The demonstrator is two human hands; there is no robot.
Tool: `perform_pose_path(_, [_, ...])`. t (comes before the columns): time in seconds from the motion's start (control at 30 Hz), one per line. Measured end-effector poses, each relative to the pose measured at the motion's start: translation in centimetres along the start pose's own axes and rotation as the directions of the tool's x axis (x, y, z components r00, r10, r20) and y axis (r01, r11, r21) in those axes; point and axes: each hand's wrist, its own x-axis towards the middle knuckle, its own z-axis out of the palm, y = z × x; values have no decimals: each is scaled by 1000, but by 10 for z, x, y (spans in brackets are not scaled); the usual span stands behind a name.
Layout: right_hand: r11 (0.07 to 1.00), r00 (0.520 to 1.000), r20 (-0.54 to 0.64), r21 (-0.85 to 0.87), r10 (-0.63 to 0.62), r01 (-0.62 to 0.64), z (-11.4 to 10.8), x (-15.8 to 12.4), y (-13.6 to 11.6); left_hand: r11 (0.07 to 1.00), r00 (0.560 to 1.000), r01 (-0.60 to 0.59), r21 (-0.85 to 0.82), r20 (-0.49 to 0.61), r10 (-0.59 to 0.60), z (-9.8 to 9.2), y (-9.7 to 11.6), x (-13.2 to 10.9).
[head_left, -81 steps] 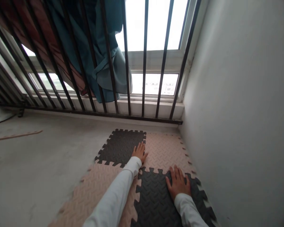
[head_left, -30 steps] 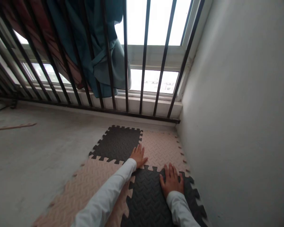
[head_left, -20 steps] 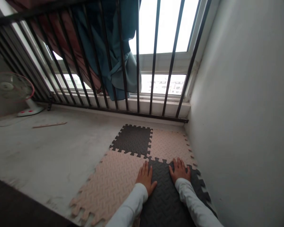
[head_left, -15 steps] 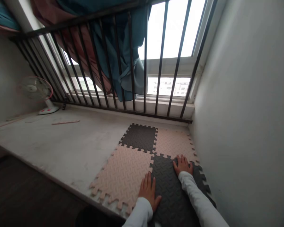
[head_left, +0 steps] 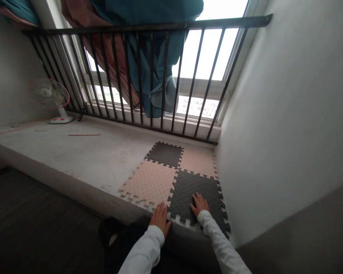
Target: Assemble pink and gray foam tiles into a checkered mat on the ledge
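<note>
Four interlocking foam mat tiles, two dark and two pink, lie joined on the ledge by the right wall. My right hand [head_left: 200, 204] rests open, fingers spread, on the near dark foam tile [head_left: 185, 192]. At the front edge of the near pink foam tile [head_left: 151, 180] is my left hand [head_left: 160, 219], its fingers stretched out and the thumb apart. Behind these sit the far dark foam tile [head_left: 165, 154] and the far pink foam tile [head_left: 198, 161]. Neither hand grips anything.
A black metal railing [head_left: 151, 83] runs along the window, with blue and pink curtains [head_left: 157, 68] behind it. On the pale ledge [head_left: 82, 154] stand a fan [head_left: 50, 95] at the far left and a thin strip [head_left: 85, 134]. The floor drops away in front.
Both hands have drawn back toward the ledge's front edge, the left from the seam between the near tiles, the right from the back of the dark tile. My view has shifted too.
</note>
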Motion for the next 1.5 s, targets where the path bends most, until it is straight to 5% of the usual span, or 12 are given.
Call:
perform_pose_path(0.23, [996, 988, -156, -85, 0, -13, 30, -41, -2, 999, 999, -40, 32, -35, 41, -21, 9, -18])
perform_pose_path(0.53, [985, 986, -116, -116, 118, -131, 19, -54, -15, 997, 992, 55, -60, 113, -48, -37, 3, -35])
perform_pose_path(0.77, [984, 979, -155, -105, 130, -147, 23, -59, -17, 987, 987, 119, -107, 121, -106, -42, -3, -39])
perform_pose_path(1.27, [990, 980, -167, -71, 109, -122, 32, -59, -14, 979, 987, 161, -128, -7, -163, -50, 8, -19])
perform_pose_path(1.5, [1000, 998, -66, 13, 1, 0, 33, -56, 1, 953, 964, 262, -152, -11, -267, -54, 18, 5])
